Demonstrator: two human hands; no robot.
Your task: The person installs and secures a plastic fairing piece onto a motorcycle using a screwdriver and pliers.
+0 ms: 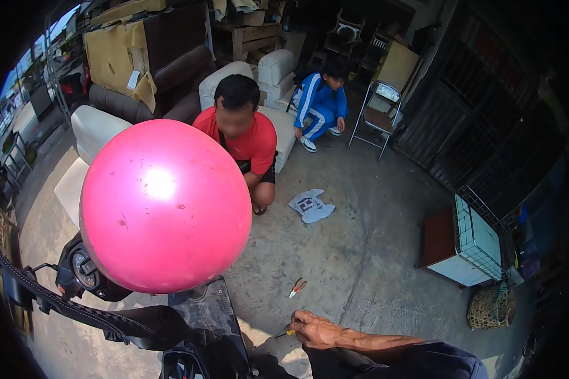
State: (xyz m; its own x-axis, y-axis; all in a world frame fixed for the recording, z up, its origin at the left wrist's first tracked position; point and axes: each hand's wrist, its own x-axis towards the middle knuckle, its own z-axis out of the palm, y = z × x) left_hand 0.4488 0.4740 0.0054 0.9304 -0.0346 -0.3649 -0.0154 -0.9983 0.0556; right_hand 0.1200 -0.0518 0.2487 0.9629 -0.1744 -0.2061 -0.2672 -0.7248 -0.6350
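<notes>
My right hand (316, 328) comes in from the lower right, its fingers closed around the yellow handle of a screwdriver (290, 332). The dark shaft points left toward the scooter. A pair of pliers (296, 288) with orange handles lies on the concrete floor just beyond the hand. My left hand does not show. A large glossy pink dome (164, 234), scuffed in places, covers much of the left side; whether it is a helmet or a ball I cannot tell. Beneath and beside it show the black scooter's round gauge (83, 268) and dark bodywork (205, 316).
A person in red (253, 142) squats behind the pink dome. Farther back, another person in blue (320, 104) crouches near a folding chair (379, 114). A white plastic bag (311, 206) lies on the floor. At right stand a wire-topped cabinet (468, 243) and a woven basket (490, 307).
</notes>
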